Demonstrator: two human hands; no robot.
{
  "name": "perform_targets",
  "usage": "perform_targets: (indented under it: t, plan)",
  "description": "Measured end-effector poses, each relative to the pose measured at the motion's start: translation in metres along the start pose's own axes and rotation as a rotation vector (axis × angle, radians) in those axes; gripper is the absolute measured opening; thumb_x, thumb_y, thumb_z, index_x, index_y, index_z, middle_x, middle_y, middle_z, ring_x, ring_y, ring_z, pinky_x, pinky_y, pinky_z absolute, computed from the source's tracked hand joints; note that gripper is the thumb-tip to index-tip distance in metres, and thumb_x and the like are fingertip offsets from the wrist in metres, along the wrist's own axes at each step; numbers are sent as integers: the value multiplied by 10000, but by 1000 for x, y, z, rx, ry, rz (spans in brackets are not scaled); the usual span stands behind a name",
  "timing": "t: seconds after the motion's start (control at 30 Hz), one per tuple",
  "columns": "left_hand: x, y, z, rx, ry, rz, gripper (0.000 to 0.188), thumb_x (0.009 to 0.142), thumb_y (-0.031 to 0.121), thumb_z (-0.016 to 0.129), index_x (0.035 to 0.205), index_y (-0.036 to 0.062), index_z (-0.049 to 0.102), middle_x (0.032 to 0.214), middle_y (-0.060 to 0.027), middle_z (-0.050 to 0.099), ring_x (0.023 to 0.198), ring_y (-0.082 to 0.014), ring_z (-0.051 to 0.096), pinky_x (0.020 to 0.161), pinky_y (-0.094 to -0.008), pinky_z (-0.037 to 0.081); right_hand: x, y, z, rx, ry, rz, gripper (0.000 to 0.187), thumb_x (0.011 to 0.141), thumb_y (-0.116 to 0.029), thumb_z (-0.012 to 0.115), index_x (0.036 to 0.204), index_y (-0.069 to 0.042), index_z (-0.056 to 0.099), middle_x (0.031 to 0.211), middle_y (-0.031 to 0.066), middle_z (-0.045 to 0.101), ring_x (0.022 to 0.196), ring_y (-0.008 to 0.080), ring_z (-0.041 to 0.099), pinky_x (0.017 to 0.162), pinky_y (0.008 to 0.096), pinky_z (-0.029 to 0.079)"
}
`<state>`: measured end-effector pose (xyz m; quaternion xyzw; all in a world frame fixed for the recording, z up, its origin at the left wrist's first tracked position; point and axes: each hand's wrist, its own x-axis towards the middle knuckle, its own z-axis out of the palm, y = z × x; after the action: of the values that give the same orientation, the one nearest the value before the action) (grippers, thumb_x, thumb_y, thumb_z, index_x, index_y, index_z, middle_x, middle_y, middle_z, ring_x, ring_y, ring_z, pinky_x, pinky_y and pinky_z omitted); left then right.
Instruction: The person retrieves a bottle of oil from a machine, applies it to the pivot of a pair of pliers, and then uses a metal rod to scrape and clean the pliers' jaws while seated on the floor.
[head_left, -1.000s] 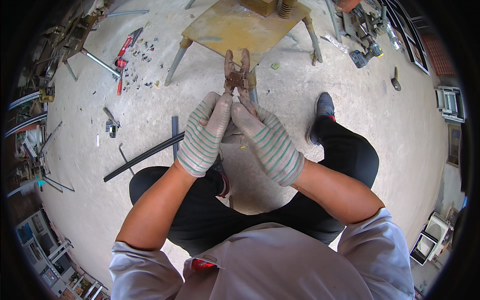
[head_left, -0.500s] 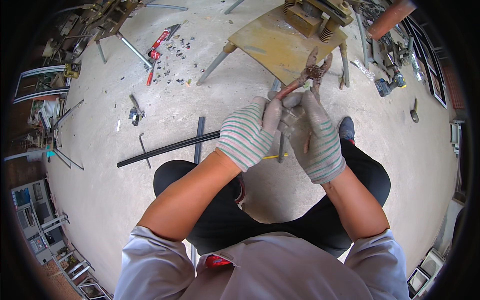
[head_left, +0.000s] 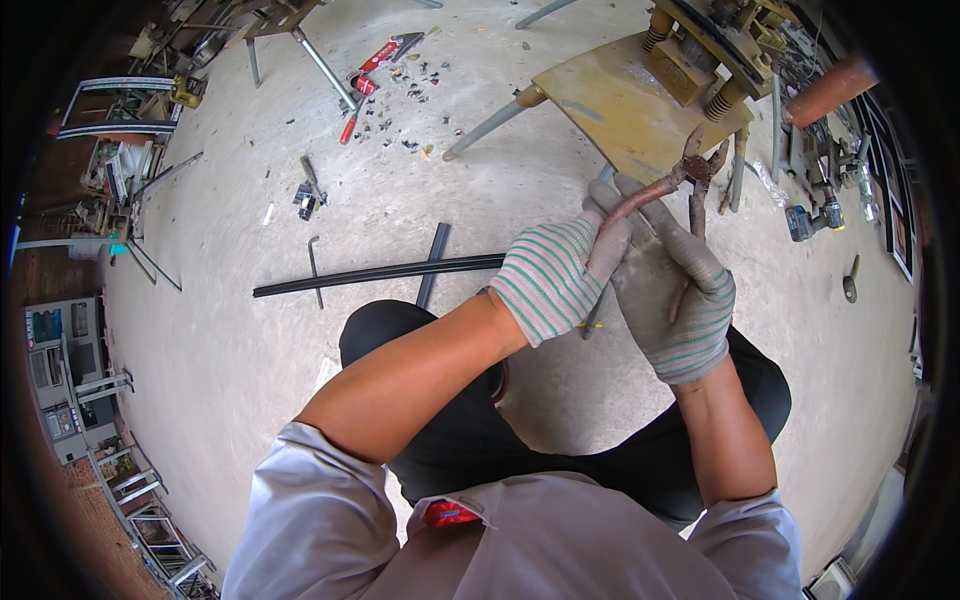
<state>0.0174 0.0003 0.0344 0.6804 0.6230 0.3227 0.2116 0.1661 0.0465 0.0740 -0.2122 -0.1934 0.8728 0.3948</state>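
Note:
Rusty pliers (head_left: 697, 170) point up and away from me, their jaws parted. Around the pliers' left handle, my left hand (head_left: 560, 270) is closed, in a white knitted glove with green stripes. My right hand (head_left: 672, 295), in a matching glove with a soiled grey palm, faces me. Its thumb crosses the other handle, whose end shows against the palm; its fingers stretch up to the left, behind the left handle. Beyond the left wrist a long black bar (head_left: 370, 277) lies over a shorter dark bar (head_left: 433, 265); its right end is hidden by the left hand.
A yellow-brown metal stand (head_left: 600, 95) with splayed legs rises just ahead. A bent rod (head_left: 314, 270) lies under the black bar. Farther left are a dark tool (head_left: 308, 190), a red-handled tool (head_left: 349, 128) and scattered scraps. A cordless drill (head_left: 815, 218) rests at right.
The view has turned, so the floor things and stand sit farther right. My right hand has turned its palm more toward me, its fingers straighter. The pliers stay in my hands.

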Motion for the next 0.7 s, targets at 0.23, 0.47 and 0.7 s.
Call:
perform_targets:
  t: [0.23, 0.47, 0.7]
  plan:
    - [-2, 0, 9, 47, -34, 114, 294, 998, 131, 489, 1252, -14, 523, 817, -190, 636, 668, -341, 644, 544, -433, 512, 0, -5, 1, -95, -8, 11, 820, 708, 4, 463, 1504, 33, 266, 1410, 303, 477, 1299, 420, 493, 1141, 500, 370]
    - [-4, 12, 18, 372, 152, 439, 441, 915, 78, 497, 1232, -210, 393, 750, -225, 631, 545, -342, 632, 476, -428, 497, 14, 17, -21, -87, 284, -20, 520, 703, 47, 409, 1218, 11, 467, 1058, 217, 583, 1050, 381, 608, 919, 479, 520]
    - [13, 12, 5, -146, -40, 116, 278, 1054, 205, 341, 1105, -12, 507, 856, -236, 646, 730, -400, 644, 605, -499, 515, 17, 4, -21, -251, 124, -128, 482, 802, -39, 509, 1279, 30, 501, 1092, 183, 652, 804, 160, 627, 632, 235, 500]
